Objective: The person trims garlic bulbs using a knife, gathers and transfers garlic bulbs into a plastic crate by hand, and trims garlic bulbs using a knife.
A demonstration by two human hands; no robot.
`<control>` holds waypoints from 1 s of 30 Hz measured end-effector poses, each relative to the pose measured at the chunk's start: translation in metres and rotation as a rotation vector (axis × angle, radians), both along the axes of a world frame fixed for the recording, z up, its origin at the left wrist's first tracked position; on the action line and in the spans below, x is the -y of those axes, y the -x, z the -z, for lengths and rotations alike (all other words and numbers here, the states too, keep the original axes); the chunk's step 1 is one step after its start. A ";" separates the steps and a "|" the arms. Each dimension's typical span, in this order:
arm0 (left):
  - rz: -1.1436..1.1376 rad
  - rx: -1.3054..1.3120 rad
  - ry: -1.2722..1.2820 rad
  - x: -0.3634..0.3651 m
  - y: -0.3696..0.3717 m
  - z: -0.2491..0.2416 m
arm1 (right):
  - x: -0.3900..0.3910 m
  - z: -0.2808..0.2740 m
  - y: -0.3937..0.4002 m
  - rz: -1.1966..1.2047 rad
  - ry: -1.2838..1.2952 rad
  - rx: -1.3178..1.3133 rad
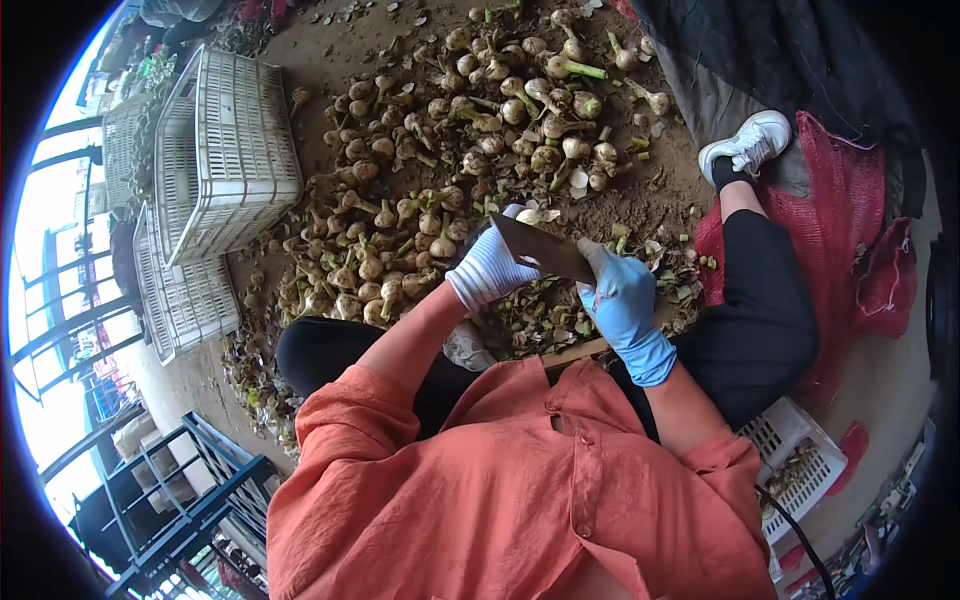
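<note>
My left hand [490, 265] wears a white and grey striped glove; its fingers are mostly behind a broad dark blade [543, 249], and what they hold is hidden. In a light blue glove, my right hand [622, 300] is closed around the handle end of this blade. A pale bulb [537, 216] shows just beyond the blade, near my left fingertips. Many round bulbs with short cut stems [385, 260] lie on the soil in front of and beside my hands. Loose peelings and leaf scraps [550, 315] lie below the blade.
White plastic crates [245, 135] stand at the left. Red mesh sacks [845, 250] and dark cloth [770, 50] lie at the right, by my outstretched leg and white shoe [750, 143]. A white basket [800, 470] holding scraps is at the lower right. Blue metal framing [190, 500] stands lower left.
</note>
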State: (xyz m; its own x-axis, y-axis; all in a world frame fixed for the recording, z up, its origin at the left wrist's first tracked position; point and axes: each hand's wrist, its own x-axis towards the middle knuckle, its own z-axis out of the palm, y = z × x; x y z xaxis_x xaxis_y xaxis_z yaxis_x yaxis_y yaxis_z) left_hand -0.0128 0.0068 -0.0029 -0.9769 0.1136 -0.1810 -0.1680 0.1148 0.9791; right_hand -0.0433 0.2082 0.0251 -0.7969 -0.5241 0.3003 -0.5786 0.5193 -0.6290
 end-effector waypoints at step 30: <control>-0.422 0.218 -0.945 -0.001 -0.026 -0.018 | 0.011 0.000 -0.003 0.164 0.164 0.270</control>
